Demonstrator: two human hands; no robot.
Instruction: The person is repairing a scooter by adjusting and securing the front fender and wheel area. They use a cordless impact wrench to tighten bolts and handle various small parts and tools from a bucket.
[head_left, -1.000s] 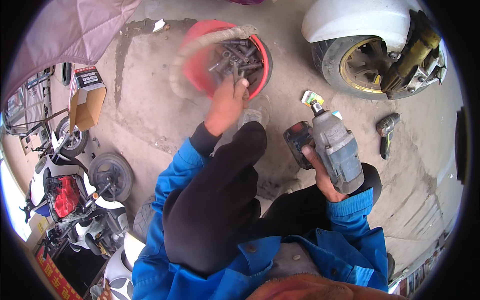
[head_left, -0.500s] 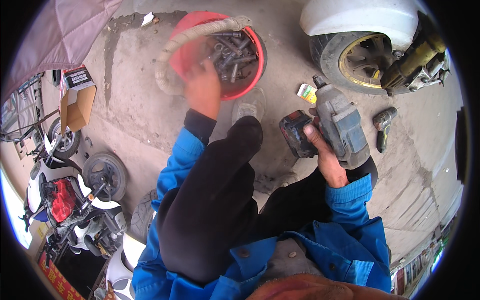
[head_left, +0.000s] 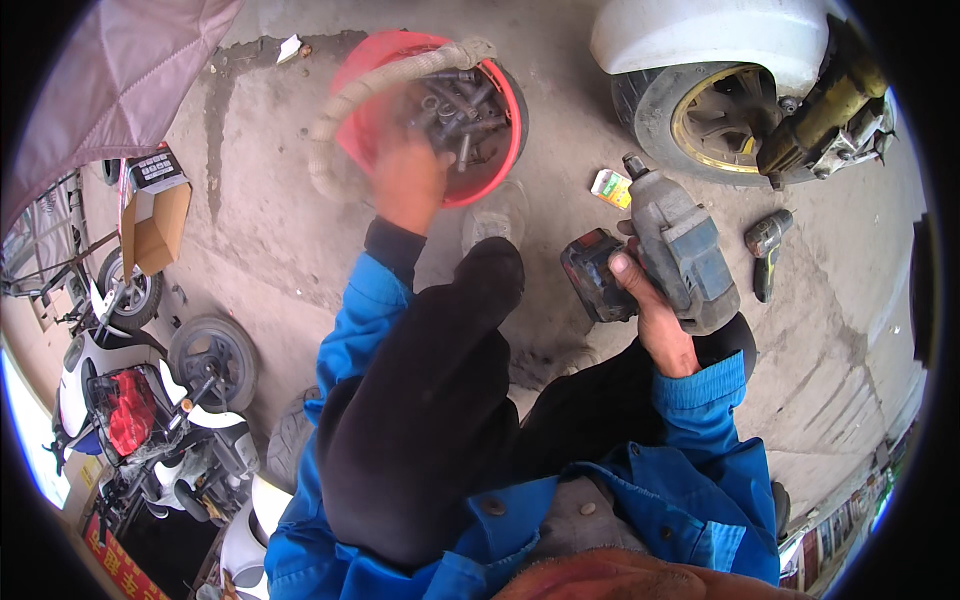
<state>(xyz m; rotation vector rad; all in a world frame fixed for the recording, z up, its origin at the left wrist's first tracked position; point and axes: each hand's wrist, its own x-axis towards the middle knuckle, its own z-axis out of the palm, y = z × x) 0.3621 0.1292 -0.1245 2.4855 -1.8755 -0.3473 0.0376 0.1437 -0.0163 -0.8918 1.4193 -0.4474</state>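
My right hand (head_left: 652, 305) is wrapped around the handle of a grey and black cordless impact wrench (head_left: 690, 245). Its nose points up and away, and a dark battery (head_left: 597, 275) sits at the foot of the handle. At the near left of a red bucket (head_left: 522, 125), my left hand (head_left: 408, 185) reaches in over the rim. Motion smears its fingers, so whether they hold anything is hidden. Metal sockets (head_left: 462, 105) and similar dark parts lie heaped inside. A thick, pale, wrapped hoop (head_left: 375, 90) curves over the bucket's left side.
A small green and white box (head_left: 611, 188) and a cordless drill (head_left: 767, 250) lie on the concrete floor. A wheel (head_left: 715, 120) with a gold rim stands far right under white bodywork. To the left are an open cardboard box (head_left: 157, 215), a loose wheel (head_left: 212, 360) and a white scooter (head_left: 85, 370).
My left hand has shifted slightly toward me at the bucket and remains blurred. The right hand keeps its grip on the impact wrench, almost unmoved.
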